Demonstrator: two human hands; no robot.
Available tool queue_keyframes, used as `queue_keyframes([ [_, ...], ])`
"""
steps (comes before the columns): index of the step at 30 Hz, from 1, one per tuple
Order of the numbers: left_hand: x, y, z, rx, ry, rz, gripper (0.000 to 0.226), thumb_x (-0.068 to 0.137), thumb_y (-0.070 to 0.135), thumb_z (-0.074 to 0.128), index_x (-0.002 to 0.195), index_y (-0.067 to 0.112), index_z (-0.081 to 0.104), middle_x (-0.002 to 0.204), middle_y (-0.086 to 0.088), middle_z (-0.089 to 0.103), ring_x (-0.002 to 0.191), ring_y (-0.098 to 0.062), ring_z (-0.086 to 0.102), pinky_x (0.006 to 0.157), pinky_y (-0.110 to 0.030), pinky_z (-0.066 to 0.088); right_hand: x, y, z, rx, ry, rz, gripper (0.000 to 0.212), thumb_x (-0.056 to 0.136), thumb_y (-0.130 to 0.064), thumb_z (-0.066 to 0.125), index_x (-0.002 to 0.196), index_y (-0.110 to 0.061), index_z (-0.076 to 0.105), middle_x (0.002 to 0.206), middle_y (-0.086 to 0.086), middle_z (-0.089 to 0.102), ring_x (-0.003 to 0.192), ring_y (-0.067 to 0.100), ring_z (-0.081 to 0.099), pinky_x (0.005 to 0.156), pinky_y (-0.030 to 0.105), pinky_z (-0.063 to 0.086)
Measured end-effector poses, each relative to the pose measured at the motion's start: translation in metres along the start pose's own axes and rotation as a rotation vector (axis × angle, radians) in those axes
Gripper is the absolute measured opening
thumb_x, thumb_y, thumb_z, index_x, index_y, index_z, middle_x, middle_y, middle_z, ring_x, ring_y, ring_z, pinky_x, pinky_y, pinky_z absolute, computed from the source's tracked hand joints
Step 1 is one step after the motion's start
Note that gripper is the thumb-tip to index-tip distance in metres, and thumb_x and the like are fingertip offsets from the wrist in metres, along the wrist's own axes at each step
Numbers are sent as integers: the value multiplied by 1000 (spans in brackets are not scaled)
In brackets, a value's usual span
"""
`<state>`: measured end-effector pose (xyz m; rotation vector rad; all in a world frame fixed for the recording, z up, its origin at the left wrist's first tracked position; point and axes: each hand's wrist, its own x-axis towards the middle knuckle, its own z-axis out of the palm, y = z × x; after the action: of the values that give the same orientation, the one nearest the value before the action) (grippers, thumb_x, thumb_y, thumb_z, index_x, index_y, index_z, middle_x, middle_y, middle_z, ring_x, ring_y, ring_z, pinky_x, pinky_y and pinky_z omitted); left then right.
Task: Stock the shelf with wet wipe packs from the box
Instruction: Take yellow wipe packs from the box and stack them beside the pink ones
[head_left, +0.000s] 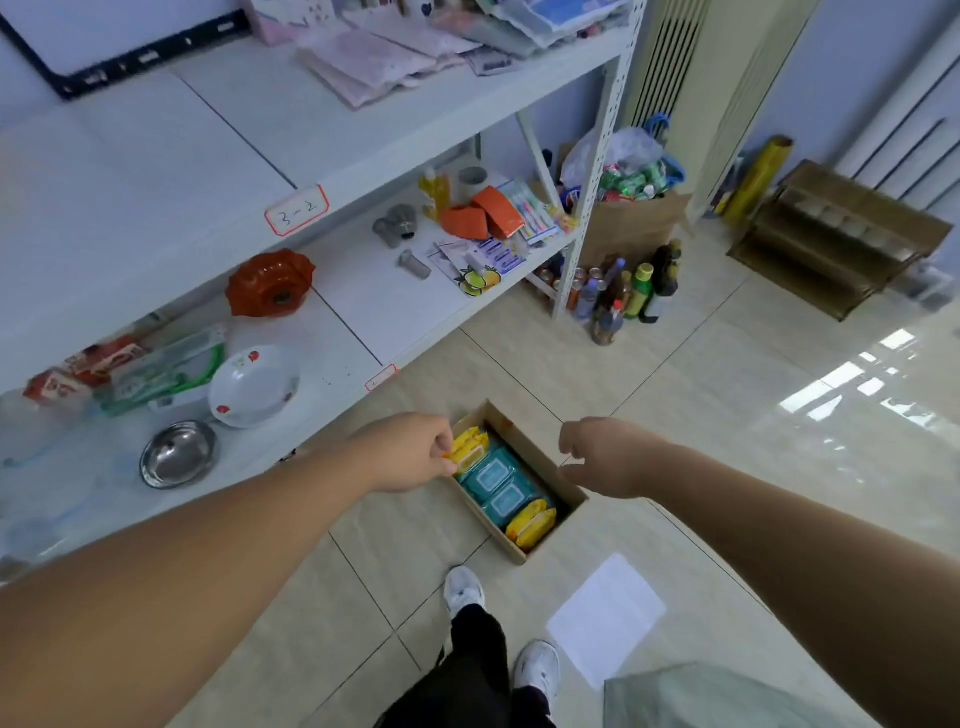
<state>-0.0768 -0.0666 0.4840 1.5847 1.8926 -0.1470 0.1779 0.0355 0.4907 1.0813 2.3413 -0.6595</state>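
A long cardboard box (548, 462) lies on the tiled floor below me, holding yellow and teal wet wipe packs in a row. My left hand (410, 452) is at the box's far end, fingers pinched on the edge of a yellow pack (470, 451). Two teal packs (496, 486) lie in the middle and another yellow pack (531, 522) at the near end. My right hand (605, 457) hovers over the box's right wall, fingers loosely curled and holding nothing. The white metal shelf (363, 156) stands to the left.
The lower shelf board carries a steel bowl (177, 453), a white bowl (254, 384), an orange dish (270, 283) and small packaged goods. Bottles (623, 296) stand on the floor by the shelf post. A white paper sheet (605, 618) lies near my feet.
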Motion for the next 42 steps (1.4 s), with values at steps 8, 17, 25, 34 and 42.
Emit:
queue_keyframes([
  [8,69,-17,0,-46,-112,-50,33,90,45,66,116,26,60,115,6,65,102,-13,62,93,-36,52,43,45,9,80,-94,151,39,94,-43,58,125,-19,56,125,1,62,116,24,56,94,35,48],
  [17,158,-63,28,-73,-210,-162,25,87,49,66,103,31,58,109,10,66,97,-11,62,90,-34,53,135,81,42,171,-223,219,32,94,-35,56,120,-17,58,118,2,65,112,25,59,92,35,51],
  [25,252,-99,122,-167,-297,-263,22,84,50,69,94,33,59,99,10,67,93,-13,64,90,-38,54,240,138,140,390,-279,320,24,90,-33,60,109,-18,63,109,3,67,101,24,62,81,33,51],
  [34,370,-139,252,-227,-340,-294,21,83,48,72,90,30,63,99,4,69,96,-18,66,90,-39,54,330,179,277,441,-369,378,23,94,-31,58,108,-12,62,108,8,67,101,30,63,89,41,54],
  [42,455,-180,323,-119,-303,-326,40,86,42,72,109,10,66,107,-9,70,102,-32,65,91,-43,54,399,196,359,380,-410,363,28,93,-35,62,117,-23,59,107,2,62,100,26,60,83,32,52],
])
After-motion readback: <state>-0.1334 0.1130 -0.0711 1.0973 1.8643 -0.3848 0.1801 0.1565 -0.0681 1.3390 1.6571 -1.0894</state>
